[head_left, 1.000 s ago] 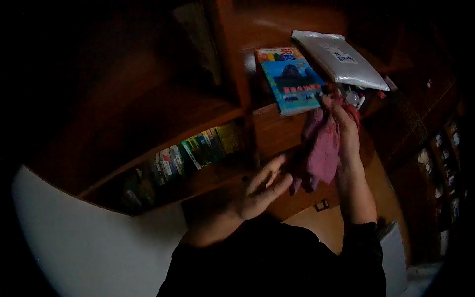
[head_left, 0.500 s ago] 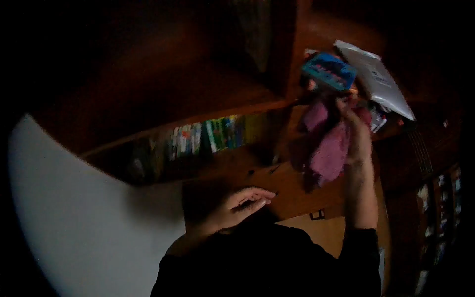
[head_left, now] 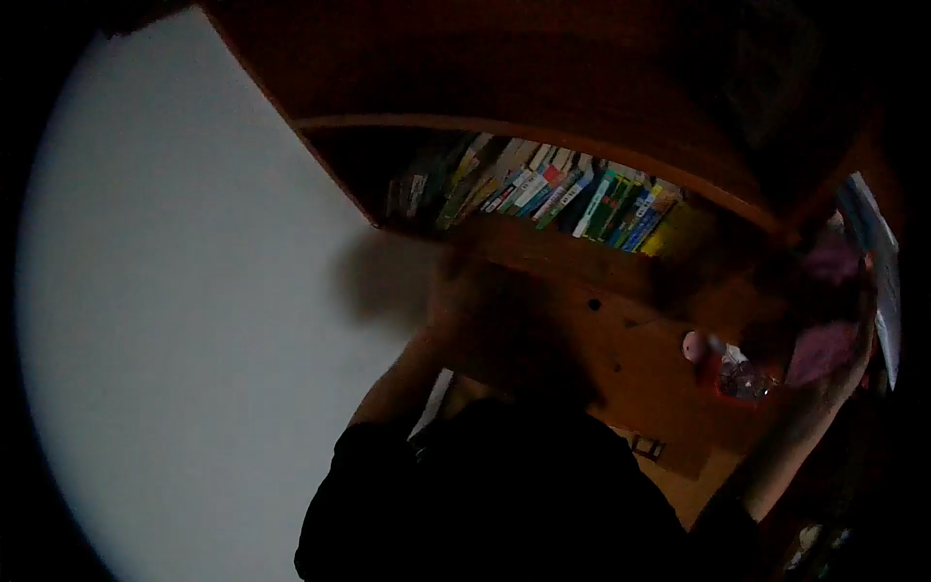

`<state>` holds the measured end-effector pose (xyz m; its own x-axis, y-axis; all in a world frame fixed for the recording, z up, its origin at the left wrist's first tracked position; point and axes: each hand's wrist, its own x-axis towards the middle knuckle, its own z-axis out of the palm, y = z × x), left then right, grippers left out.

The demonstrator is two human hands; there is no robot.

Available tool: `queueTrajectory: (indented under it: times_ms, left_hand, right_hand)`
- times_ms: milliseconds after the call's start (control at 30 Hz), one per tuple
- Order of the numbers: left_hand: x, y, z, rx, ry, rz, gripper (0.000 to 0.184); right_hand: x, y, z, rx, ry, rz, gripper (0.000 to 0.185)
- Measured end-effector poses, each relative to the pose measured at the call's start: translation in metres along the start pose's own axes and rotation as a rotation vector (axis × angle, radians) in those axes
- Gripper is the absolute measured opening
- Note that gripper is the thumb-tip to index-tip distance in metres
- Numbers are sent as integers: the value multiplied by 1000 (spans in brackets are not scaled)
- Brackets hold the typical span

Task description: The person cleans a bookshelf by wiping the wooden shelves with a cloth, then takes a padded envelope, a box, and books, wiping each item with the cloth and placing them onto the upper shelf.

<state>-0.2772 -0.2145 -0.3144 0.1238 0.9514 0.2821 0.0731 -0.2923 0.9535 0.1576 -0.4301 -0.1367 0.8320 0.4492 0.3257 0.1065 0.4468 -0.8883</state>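
Note:
At the right edge, my right hand (head_left: 867,283) is dim and partly cut off by the lens border. A pink cloth (head_left: 822,351) hangs from it beside my forearm, bunched in folds. My left hand (head_left: 448,289) is raised by the white wall, in deep shadow under the bookshelf. Its fingers are too dark and smeared to make out, and I see nothing in it.
Several books (head_left: 553,184) lean in a row on the wooden shelf (head_left: 679,184). On the brown desk (head_left: 659,359) lies a small red container (head_left: 745,380) with a pink round item (head_left: 691,345) beside it. A silvery packet (head_left: 884,310) stands far right.
My view has swung left, so the shelf, cloth and packet sit farther right. My left hand has risen toward the wall and shelf. The red container has come into sight.

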Motion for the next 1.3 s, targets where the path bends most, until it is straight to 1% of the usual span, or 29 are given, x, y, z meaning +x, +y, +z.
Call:
queueTrajectory:
  times_ms: [33, 67, 100, 167, 200, 267, 300, 367, 400, 433, 500, 567, 633, 667, 733, 800, 833, 867, 900, 933, 1000, 1033, 1067, 1100, 1133, 1200, 1233, 1267, 1300]
  left_hand:
    - [13, -16, -25, 165, 226, 60, 34]
    - [26, -16, -45, 176, 334, 184, 35]
    - [41, -15, -61, 186, 439, 311, 37]
    - [69, -6, -76, 309, 631, 397, 44]
    - [85, -12, -90, 313, 632, 397, 44]
    - [117, -45, -119, 708, 451, -30, 51]
    - [129, -59, -128, 710, 449, -28, 51]
    - [153, -92, -141, 534, 222, 63, 55]
    - [164, -109, -149, 535, 219, 67, 55]
    - [176, -129, -161, 754, 109, 131, 51]
    - [179, -134, -166, 971, -8, 197, 47]
    - [164, -100, -164, 859, 149, 201, 39]
    - [140, -44, -161, 751, 302, 203, 32]
    - [126, -16, -160, 696, 378, 206, 29]
    - [87, 47, -148, 585, 503, 232, 27]
    - [60, 52, -191, 718, 476, 184, 27]
    - [49, 64, -189, 725, 477, 183, 27]
    - [37, 86, -181, 376, 500, 191, 26]
    - [26, 104, -173, 23, 514, 196, 25]
    - [14, 115, -169, 25, 515, 191, 25]
    - [-5, 127, -162, 47, 453, 2, 25]
    - [-14, 129, -147, 45, 444, -9, 25]
    - [-22, 127, -127, -163, 384, -7, 27]
    - [-29, 125, -112, -372, 322, -9, 29]
    - [-33, 106, -107, -379, 309, -23, 29]
    - [-41, 58, -99, -138, 139, 124, 32]
    - [-42, 56, -80, -130, 70, 40, 32]
    - [-44, 56, -56, -123, 2, -41, 33]
    - [-47, 64, -37, -132, -13, -49, 33]
  right_hand:
    - [-9, 0, -6, -32, 43, -26, 47]
    - [-22, 2, -14, -40, 72, -76, 45]
    - [-38, 7, -26, -48, 104, -128, 44]
    - [-62, 37, -66, -152, 38, -201, 45]
    - [-72, 53, -81, -186, 16, -223, 45]
    - [-91, 69, -95, -7, -118, 37, 44]
    - [-101, 75, -101, 83, -182, 165, 44]
    - [-117, 88, -110, 267, -307, 414, 43]
    - [-122, 94, -114, 360, -370, 538, 43]
    - [-131, 101, -116, 363, -365, 536, 43]
    - [-148, 108, -114, 230, -154, 640, 39]
    - [-157, 101, -91, 227, -100, 566, 45]
    - [-161, 106, -88, 208, -187, 530, 45]
    - [-164, 102, -79, 211, -185, 535, 45]
    - [-163, 86, -55, 293, -93, 593, 42]
    - [-161, 93, -55, 328, -68, 639, 42]
    - [-161, 98, -54, 359, -43, 680, 41]
    - [-161, 101, -52, 359, -44, 687, 41]
    - [-160, 104, -49, 338, -107, 670, 40]
    - [-159, 107, -47, 315, -170, 651, 39]
    - [-159, 135, -48, 286, -178, 656, 38]
    - [-159, 143, -49, 257, -184, 657, 38]
    - [-161, 139, -36, 328, -260, 731, 37]
    - [-165, 134, -19, 335, -347, 747, 37]
    - [-169, 130, -2, 340, -436, 760, 36]
    - [-180, 112, 37, 250, -489, 873, 34]
    - [-184, 98, 57, 223, -439, 1024, 33]
    - [-188, 109, 64, 96, -474, 1001, 36]
    - [-192, 118, 68, -30, -507, 976, 38]
